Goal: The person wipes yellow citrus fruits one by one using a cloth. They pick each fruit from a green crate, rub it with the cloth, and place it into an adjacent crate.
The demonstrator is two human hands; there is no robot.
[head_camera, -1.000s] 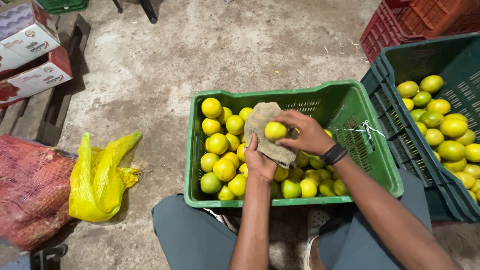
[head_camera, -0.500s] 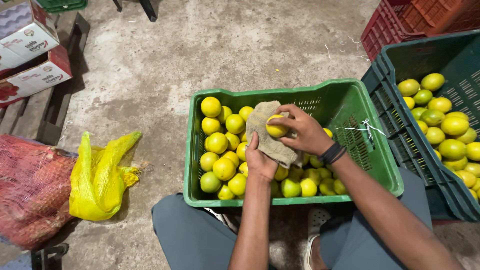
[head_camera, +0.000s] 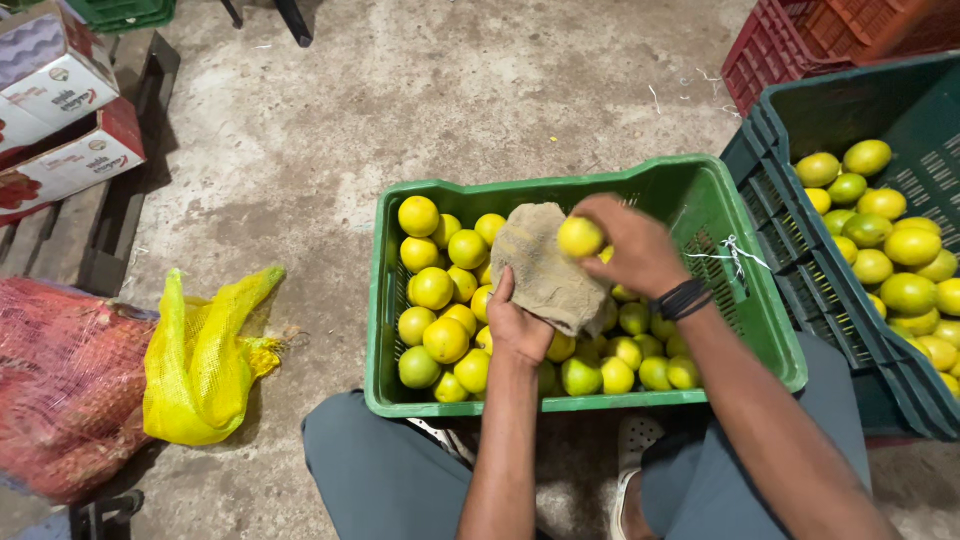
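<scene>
Now right hand (head_camera: 640,248) gripping yellow citrus fruit (head_camera: 580,237), shifting it slightly against beige cloth (head_camera: 545,265) since half second ago. Left hand (head_camera: 520,325) clutching cloth from below, above green crate (head_camera: 590,190) of fruit. Darker crate (head_camera: 790,230) sitting alongside.

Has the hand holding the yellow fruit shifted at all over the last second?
Hardly. The right hand holds the yellow fruit against the cloth at the same spot, near the far rim of the green crate. Only its fingers turn the fruit slightly.
</scene>
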